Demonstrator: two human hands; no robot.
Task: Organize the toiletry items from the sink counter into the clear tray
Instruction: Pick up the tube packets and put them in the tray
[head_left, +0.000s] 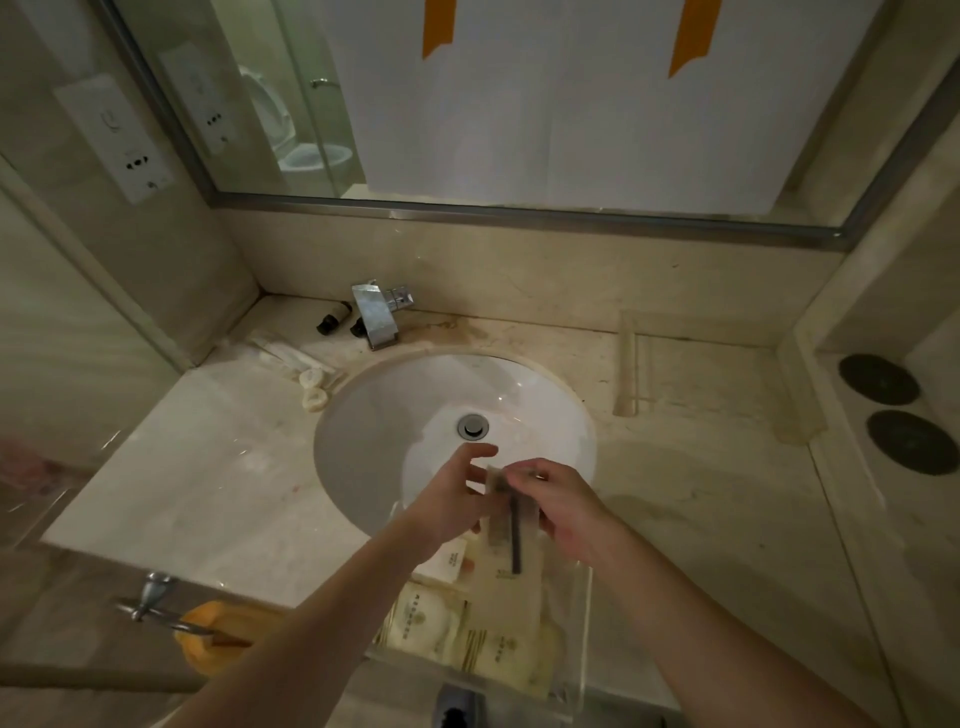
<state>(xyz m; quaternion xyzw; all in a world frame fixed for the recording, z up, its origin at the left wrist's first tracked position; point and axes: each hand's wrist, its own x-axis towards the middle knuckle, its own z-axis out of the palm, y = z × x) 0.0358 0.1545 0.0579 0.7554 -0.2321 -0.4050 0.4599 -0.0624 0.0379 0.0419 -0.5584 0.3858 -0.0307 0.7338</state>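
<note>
Chrome faucet (377, 317), mirror (519, 104), wall sockets (136, 162).

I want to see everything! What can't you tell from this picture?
Head view:
- Printing on the packets in the clear tray: too small, blurred.
- Second small bottle: mostly behind the faucet.
- Packet both hands hold: contents unclear; left hand, right hand cover it.

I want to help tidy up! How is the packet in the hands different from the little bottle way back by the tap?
The packet is flat, pale and see-through, with a dark comb-like thing inside; the little bottle is round and dark-capped. The packet is held by the left hand and right hand over the clear tray; the little bottle lies on its side on the counter, untouched. Both are small toiletries.
</note>
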